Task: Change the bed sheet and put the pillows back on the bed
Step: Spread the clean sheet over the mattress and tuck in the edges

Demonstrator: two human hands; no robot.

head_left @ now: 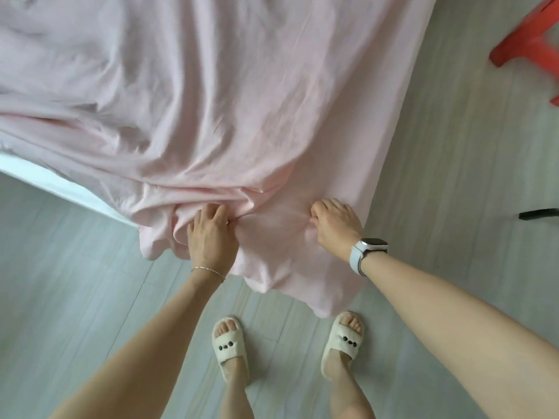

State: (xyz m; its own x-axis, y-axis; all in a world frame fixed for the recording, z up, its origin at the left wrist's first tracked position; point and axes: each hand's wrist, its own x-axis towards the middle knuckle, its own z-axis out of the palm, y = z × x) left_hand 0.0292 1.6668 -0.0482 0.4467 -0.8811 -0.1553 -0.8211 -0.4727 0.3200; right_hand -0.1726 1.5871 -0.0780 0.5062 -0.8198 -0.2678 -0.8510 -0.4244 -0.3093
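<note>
A pale pink bed sheet (230,95) lies wrinkled over the bed and hangs over its near corner toward the floor. At that corner my left hand (211,234) pinches a bunch of the sheet's folds between thumb and fingers. My right hand (335,222), with a white watch on the wrist, grips the sheet a little to the right, fingers curled into the cloth. The white mattress (51,179) shows bare along the left edge below the sheet. No pillows are in view.
I stand at the bed's corner in cream slippers (230,346) on a light wooden floor (453,176). A red plastic stool (529,40) stands at the upper right. A thin dark object (538,213) lies on the floor at the right edge.
</note>
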